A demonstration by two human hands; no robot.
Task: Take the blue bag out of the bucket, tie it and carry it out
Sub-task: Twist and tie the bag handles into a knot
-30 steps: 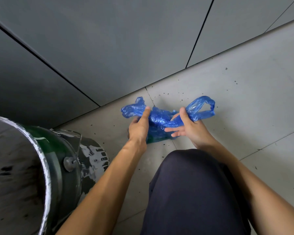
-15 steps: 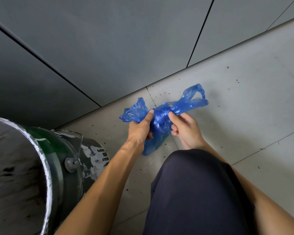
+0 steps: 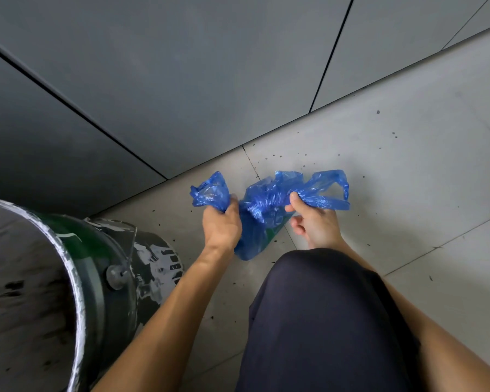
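Note:
The blue bag (image 3: 262, 210) is a thin crumpled plastic carrier bag held over the floor tiles, outside the bucket. My left hand (image 3: 221, 224) is clenched on its left handle, which sticks up above the fist. My right hand (image 3: 313, 222) pinches the right handle, whose loop spreads out to the right. The bag's body hangs between and below both hands, with something green showing through it. The bucket (image 3: 96, 258) stands at the lower left, green and paint-smeared, with a grey-stained inside.
A dark grey panelled wall (image 3: 210, 80) runs diagonally just behind the bag. Pale floor tiles (image 3: 408, 179) with small dark specks spread to the right. My knee in dark trousers (image 3: 323, 321) fills the lower centre.
The two handles, bunched close together half a second ago, have been pulled apart. My left hand now grips the left handle in a fist, and my right hand has moved right with the other handle.

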